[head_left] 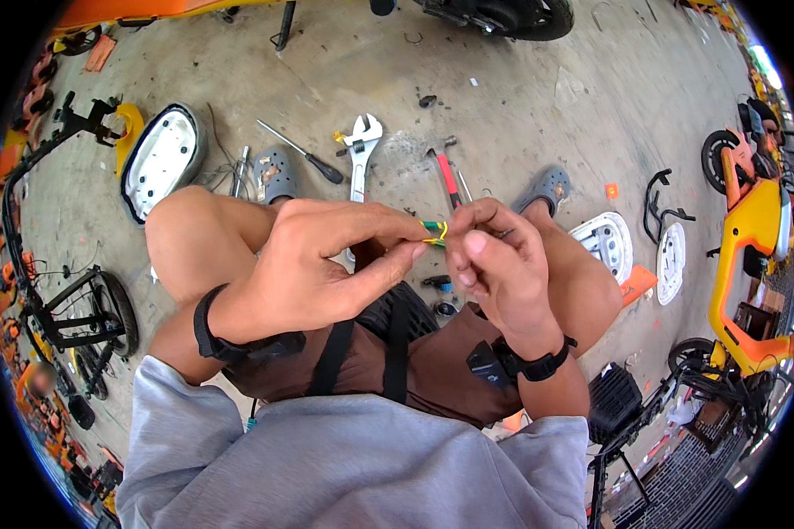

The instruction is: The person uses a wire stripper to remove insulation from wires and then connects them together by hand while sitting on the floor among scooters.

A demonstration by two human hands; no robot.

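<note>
In front of my lap, my left hand point(326, 256) pinches a thin green and yellow wire point(433, 232) between thumb and forefinger. A loop of the wire shows in the gap between my two hands. My right hand point(496, 251) is closed at the other side of that gap, its curled fingers against the wire; the exact grip of its fingertips is partly hidden. On the floor beyond them lie an adjustable wrench point(362, 145), a screwdriver point(304, 154) with a dark handle, and a hammer point(448, 176) with a red and black handle.
A white-lined seat shell point(163, 159) lies at the left, near a black bike frame point(57, 309). White plastic panels point(607, 242) and an orange piece point(639, 286) are by my right knee. A yellow scooter body point(732, 273) stands farther right. A black wheel point(538, 18) is at the top.
</note>
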